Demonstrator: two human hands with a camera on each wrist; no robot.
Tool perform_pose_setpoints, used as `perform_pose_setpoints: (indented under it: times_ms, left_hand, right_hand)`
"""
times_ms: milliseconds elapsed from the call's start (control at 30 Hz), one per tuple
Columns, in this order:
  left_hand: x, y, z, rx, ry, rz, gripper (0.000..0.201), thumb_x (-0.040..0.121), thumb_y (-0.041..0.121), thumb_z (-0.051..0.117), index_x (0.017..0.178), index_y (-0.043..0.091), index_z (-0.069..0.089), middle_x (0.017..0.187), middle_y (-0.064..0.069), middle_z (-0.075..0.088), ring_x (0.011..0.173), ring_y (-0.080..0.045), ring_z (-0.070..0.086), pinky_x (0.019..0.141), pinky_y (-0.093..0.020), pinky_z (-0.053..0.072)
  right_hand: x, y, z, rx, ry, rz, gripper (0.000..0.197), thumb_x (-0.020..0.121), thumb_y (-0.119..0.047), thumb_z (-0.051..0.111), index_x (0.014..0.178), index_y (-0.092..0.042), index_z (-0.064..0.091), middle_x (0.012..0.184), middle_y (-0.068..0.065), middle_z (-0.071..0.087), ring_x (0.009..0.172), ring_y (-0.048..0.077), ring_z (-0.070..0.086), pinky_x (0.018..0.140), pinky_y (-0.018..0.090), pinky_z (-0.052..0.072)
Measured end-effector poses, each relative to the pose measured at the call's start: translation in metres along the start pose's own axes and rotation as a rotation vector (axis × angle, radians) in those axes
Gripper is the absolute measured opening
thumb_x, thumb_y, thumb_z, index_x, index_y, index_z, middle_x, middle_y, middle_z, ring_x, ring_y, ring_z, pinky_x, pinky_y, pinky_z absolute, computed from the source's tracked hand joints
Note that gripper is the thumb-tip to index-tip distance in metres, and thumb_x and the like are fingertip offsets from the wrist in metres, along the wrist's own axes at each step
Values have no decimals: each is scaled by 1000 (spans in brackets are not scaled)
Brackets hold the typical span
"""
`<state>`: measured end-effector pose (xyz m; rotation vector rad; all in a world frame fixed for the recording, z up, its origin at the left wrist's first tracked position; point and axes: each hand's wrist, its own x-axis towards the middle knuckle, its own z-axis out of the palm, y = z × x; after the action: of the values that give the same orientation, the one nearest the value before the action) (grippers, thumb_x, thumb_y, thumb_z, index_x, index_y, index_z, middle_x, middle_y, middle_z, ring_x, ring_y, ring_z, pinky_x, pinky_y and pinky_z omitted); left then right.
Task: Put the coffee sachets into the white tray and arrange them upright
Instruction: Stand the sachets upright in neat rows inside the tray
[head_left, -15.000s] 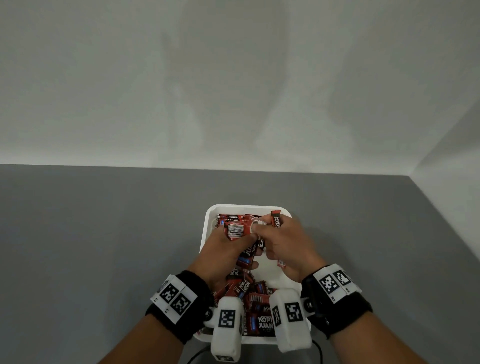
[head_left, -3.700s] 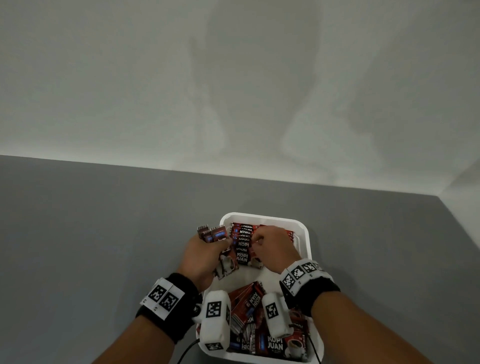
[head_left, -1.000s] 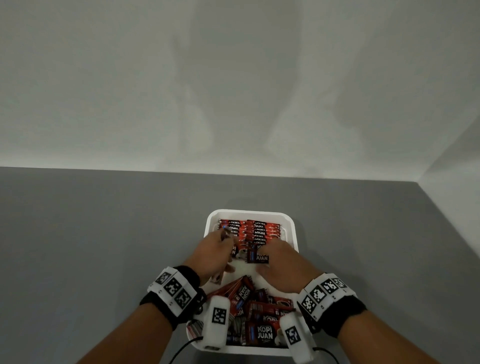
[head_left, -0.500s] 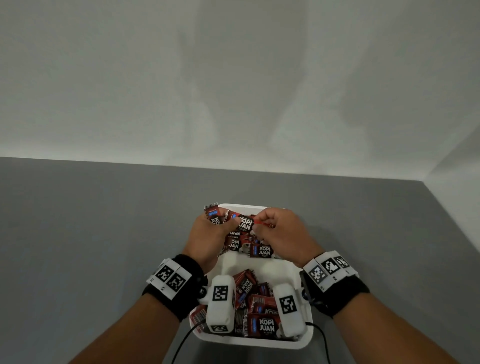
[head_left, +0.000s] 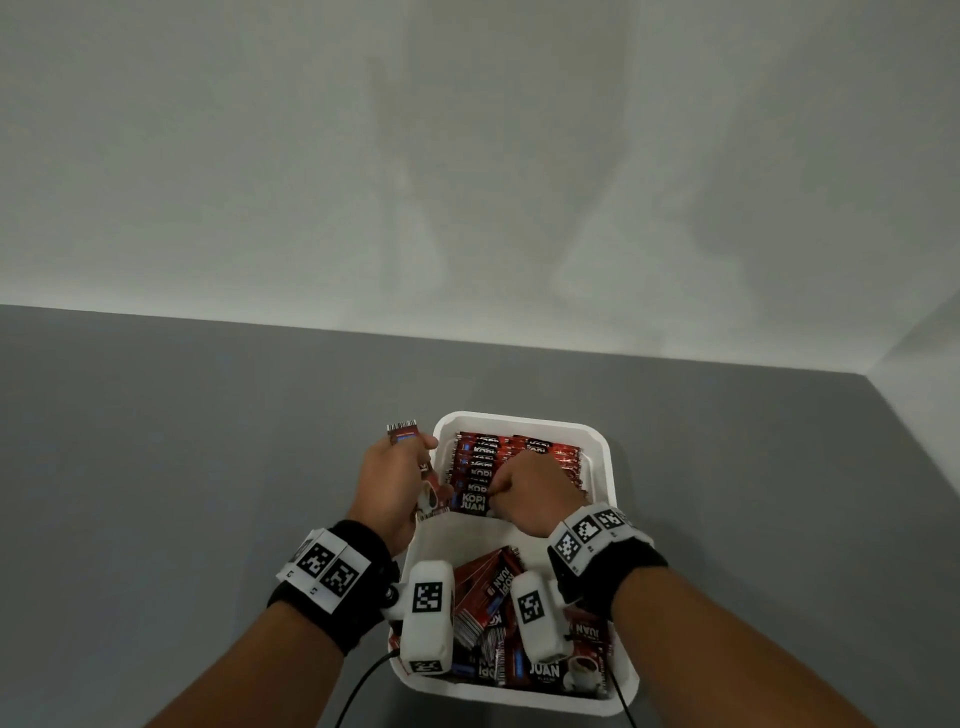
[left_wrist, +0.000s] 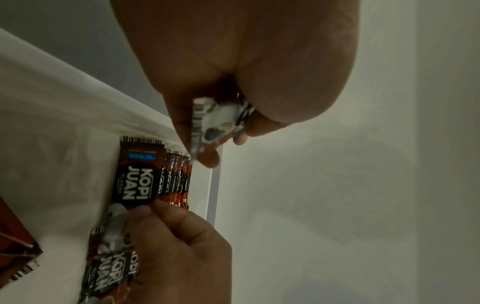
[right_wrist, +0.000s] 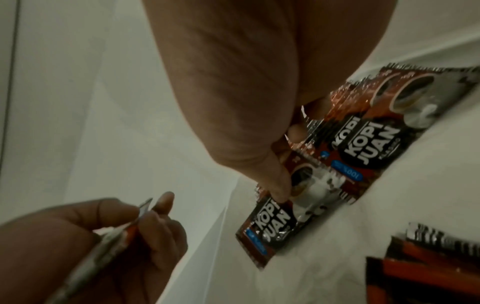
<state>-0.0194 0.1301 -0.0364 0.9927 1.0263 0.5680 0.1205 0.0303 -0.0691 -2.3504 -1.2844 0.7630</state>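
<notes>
So the white tray (head_left: 600, 441) has a row of sachets (head_left: 480, 470) upright at its far end and a loose pile (head_left: 545, 670) at the near end. Left hand (head_left: 387, 486) pinches a sachet (head_left: 402, 434) just outside the tray's left rim; half a second ago it was over the tray. Right hand (head_left: 530, 491) fingers curl on the row's front sachet (head_left: 470, 501). Grey table (head_left: 182, 467) underneath.

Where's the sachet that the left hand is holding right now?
In the head view, the left hand grips the sachet just outside the white tray, by its far-left corner.
</notes>
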Motion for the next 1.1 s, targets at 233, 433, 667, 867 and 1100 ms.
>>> perform_pose_setpoints:
  times_ms: [233,433,667,867,1100]
  left_hand:
    - [3,-8,-10,125,10,74,12,85,0,51,87,6,61,71,-13,56,64,-24,56,60,-39,52]
    - [5,-10,-11,213,-4,85,10,77,-2,57,80,7,58,69,-12,51,62,-23,47,49,-30,37]
    - [5,-12,-9,99,-95,87,13,87,-10,64,95,-1,58,81,-16,67,66,-20,69,56,-27,55]
    - [0,-12,11,-10,-214,80,11,90,-10,65,96,-2,62,87,-19,72,78,-27,73,67,-32,60]
    - [-3,-20,17,140,-222,148,9,90,-13,63,92,-4,62,70,-4,63,66,-16,69,60,-26,58]
  right_hand:
    - [11,0,15,-198,30,-36,19,83,-18,77,102,-20,81,107,1,75,100,21,68,94,34,55]
    - [11,0,18,-253,95,-78,15,84,-18,75,98,-15,78,102,4,74,98,23,67,91,35,55]
    - [-3,-4,-11,211,197,11,20,90,-11,59,92,-17,78,88,-8,72,82,9,65,78,24,50]
    - [-30,-2,-35,539,202,-24,8,83,-22,81,90,-24,77,84,-2,77,74,11,72,74,32,60]
    - [-43,8,-54,296,175,-65,9,85,-18,78,92,-23,76,75,-22,64,68,-13,61,59,3,40]
